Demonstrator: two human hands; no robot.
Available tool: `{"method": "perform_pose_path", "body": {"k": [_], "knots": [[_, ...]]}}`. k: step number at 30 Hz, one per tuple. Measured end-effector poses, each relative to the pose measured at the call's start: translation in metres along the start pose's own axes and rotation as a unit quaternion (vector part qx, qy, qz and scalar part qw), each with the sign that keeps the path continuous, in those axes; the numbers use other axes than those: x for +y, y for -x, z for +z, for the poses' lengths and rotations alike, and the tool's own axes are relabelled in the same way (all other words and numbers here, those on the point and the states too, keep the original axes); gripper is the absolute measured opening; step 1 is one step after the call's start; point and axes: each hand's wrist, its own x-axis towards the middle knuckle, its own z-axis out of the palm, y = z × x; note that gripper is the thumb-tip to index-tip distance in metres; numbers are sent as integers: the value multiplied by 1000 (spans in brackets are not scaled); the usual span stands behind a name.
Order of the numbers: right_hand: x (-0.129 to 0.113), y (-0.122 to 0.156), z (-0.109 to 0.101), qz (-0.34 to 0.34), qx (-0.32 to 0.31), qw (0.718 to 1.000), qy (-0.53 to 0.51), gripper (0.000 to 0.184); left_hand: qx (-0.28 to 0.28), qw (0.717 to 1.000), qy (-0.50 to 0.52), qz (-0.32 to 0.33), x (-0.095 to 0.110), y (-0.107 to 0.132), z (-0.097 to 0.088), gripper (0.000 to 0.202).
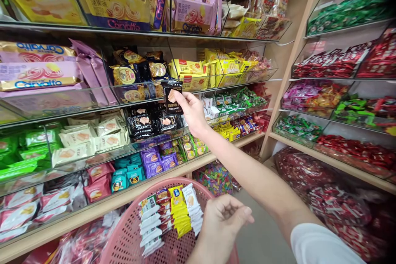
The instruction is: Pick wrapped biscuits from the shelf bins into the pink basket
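Observation:
My right hand (192, 112) reaches out to the shelf and pinches a black dry cake packet (172, 98) between thumb and fingers. Just behind and below it, more black packets (142, 120) like it fill a clear shelf bin. Low in front, my left hand (224, 216) is held over the right side of a pink basket (122, 218), its fingers loosely curled with nothing visible in them. Inside the basket lie rows of small packets: green-and-white packets (150, 218), dark red ones (165, 210), yellow packets (179, 210) and white packets (192, 204).
Shelves of clear bins with wrapped snacks stand ahead. Purple packets (157, 161) and cream packets (76, 142) sit in the lower bins. A second rack with red sweets (349, 150) stands at the right. Large filled bags (337, 198) lie on the floor below it.

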Motion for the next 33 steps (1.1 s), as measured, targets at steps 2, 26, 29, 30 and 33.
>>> {"method": "perform_pose_path", "body": {"k": [2,26,29,30,33], "knots": [[0,0,1,3,-1,1000,3,31,7,1000,15,0,-2,-1,1,30],[3,7,-4,1,-6,1000,-14,28,88,995,38,-14,-14,3,14,46],[0,15,-12,6,-17,1000,-16,25,97,995,27,-9,-13,4,9,47],[-3,19,-17,11,-19,1000,-8,25,99,995,24,-6,-13,5,8,47],[-13,39,-39,36,-15,999,27,24,107,994,21,0,-11,5,2,44]]}}
